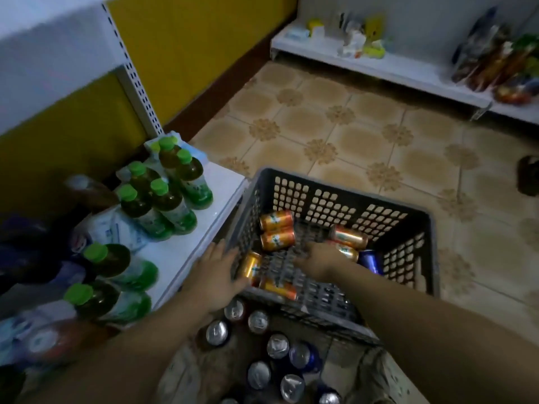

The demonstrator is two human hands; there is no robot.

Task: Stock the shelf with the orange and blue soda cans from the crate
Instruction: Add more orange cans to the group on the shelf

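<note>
The shelf [180, 252] on the left carries green-capped bottles [172, 199], with bare white board along its front, likely room for cans. The left hand [217, 275] lies with fingers straight and spread on the crate [329, 199] at its near corner, probably to steady it; the left orange can [250, 265] lies on its side just past the fingertips. The right hand [318, 258] reaches inside over the right orange can [348, 253]; whether its fingers grip, I cannot tell. A blue can [370, 261] lies beside it.

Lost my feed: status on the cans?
Left hand open at crate rim. Right hand down among orange cans, grip unclear. Blue can beside it. Nothing blocking.
</note>
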